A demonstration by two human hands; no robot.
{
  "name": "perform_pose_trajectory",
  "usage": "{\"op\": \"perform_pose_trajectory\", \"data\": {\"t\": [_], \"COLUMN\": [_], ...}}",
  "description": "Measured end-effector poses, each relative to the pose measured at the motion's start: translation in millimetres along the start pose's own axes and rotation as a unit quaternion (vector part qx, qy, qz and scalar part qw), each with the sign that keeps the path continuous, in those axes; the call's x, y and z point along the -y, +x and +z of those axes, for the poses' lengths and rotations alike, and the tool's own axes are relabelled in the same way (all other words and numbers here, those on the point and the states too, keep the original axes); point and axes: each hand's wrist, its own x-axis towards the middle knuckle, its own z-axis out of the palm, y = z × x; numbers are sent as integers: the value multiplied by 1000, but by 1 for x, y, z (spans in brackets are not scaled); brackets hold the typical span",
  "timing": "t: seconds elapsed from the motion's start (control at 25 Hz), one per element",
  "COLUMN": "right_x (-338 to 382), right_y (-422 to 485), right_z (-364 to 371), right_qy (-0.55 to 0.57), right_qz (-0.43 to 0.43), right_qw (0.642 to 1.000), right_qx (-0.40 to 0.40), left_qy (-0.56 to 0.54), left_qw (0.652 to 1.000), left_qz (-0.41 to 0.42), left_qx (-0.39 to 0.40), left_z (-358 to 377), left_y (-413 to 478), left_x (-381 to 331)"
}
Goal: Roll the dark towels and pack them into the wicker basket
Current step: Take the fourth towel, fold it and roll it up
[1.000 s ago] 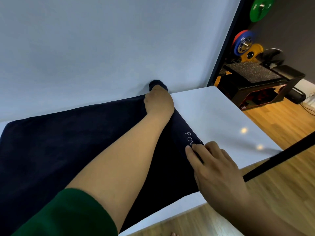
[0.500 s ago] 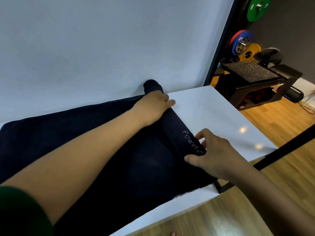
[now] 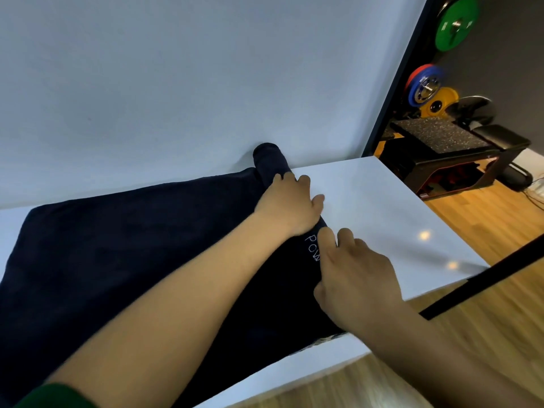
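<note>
A dark navy towel [image 3: 117,248] lies spread over the white table [image 3: 382,219]. Its right edge is rolled into a thin tube with white lettering, and the far end of the roll [image 3: 266,159] touches the wall. My left hand [image 3: 290,206] lies palm down over the upper part of the roll, fingers curled over its right side. Lower on the roll, my right hand [image 3: 353,278] presses and covers part of the lettering. No wicker basket is in view.
A white wall [image 3: 176,83] runs along the table's far edge. Coloured weight plates [image 3: 426,86] and a black gym bench [image 3: 459,142] stand at the right over a wooden floor [image 3: 485,319]. A black strap [image 3: 485,278] crosses the table's right corner.
The roll has turned a little further left over the towel. My right hand moved up the roll, close to my left hand, and hides more of the lettering.
</note>
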Motion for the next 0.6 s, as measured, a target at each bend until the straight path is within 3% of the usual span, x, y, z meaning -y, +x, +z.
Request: {"op": "perform_pose_trajectory", "data": {"t": [0.08,0.16,0.24,0.32,0.36,0.44,0.48,0.6], "right_x": [15,22,21,8,-3,-24,-33,-45], "right_y": [-3,-6,-7,-7,-2,17,31,85], "right_z": [7,14,9,-7,-21,-46,-50,-33], "right_qy": [-4,2,-31,-41,-10,158,226,397], "right_qz": [-9,-26,-57,-76,-71,-22,5,102], "right_qw": [997,995,995,996,993,960,944,903], "right_qx": [-75,-101,-75,30,97,228,239,131], "left_qy": [-55,-103,-125,-100,-89,-99,-111,-124], "left_qw": [995,988,986,990,991,991,990,989], "left_qz": [-74,-102,-105,-98,-96,-93,-89,-84], "left_qx": [29,52,36,8,-2,-12,-14,-12], "left_z": [7,9,12,18,21,22,22,23], "left_y": [-2,-4,-8,-15,-19,-21,-21,-25], "left_x": [-11,-14,-9,-5,-3,2,4,6]}}
